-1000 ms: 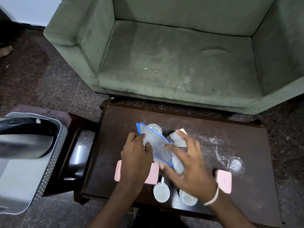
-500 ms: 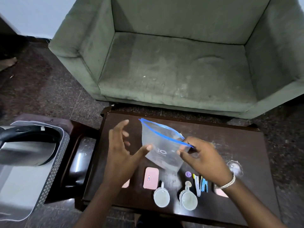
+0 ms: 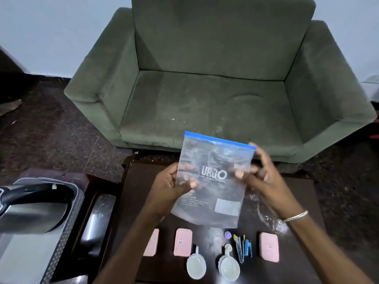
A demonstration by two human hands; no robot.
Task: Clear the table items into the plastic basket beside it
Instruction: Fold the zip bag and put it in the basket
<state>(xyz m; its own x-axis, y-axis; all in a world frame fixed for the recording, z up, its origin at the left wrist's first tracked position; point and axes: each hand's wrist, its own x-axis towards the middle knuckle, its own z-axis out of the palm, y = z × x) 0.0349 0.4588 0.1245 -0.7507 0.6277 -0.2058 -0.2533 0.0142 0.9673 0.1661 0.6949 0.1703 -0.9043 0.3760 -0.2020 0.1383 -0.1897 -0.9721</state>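
I hold a clear zip bag [image 3: 213, 181] with a blue seal strip upright above the dark wooden table [image 3: 303, 193]. My left hand [image 3: 172, 183] grips its left edge, thumb on the front. My right hand [image 3: 260, 175] pinches its right side. Below the bag on the table lie three pink cases [image 3: 183, 245], two white measuring scoops [image 3: 196, 267], a small purple cap [image 3: 227, 235] and a bunch of small blue and yellow tools [image 3: 243, 248]. The plastic basket [image 3: 67, 232] stands left of the table with a steel kettle [image 3: 30, 210] in it.
A green armchair [image 3: 215, 95] stands right behind the table. A crumpled clear plastic wrap [image 3: 270, 220] lies on the table under my right wrist. A shiny dark object [image 3: 96, 224] sits between basket and table. Dark speckled floor surrounds everything.
The bag rose off the table and turned upright, front toward me. My left hand, open half a second ago, now grips its left edge. My view tilted up.
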